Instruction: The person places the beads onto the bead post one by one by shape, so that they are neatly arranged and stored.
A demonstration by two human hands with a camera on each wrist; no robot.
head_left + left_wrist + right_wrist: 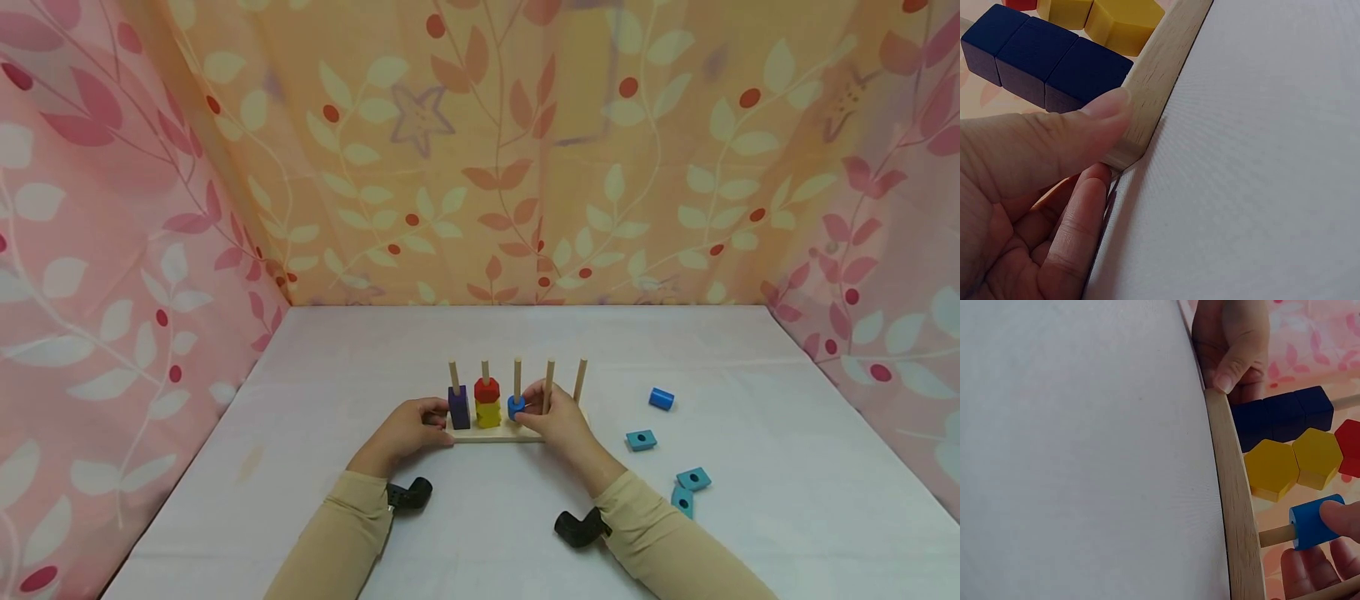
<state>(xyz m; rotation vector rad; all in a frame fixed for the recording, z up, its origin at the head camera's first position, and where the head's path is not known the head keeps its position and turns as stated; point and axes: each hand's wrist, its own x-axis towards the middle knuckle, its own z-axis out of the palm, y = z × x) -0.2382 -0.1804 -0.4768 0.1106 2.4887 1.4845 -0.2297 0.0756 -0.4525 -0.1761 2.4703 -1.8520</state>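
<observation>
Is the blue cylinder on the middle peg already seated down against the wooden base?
No: in the right wrist view the blue cylinder sits partway along its peg, bare peg showing between it and the wooden base, with the right hand pinching it.

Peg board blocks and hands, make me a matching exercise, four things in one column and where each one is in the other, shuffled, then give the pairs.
Column one:
1. dark blue blocks
2. yellow blocks
3. blue cylinder
4. left hand

Column two:
A. on the middle peg, held by the right hand
B. gripping the left end of the wooden base
C. stacked on the leftmost peg
D. on the second peg, under a red block

Pairs: 1-C, 2-D, 3-A, 4-B
</observation>
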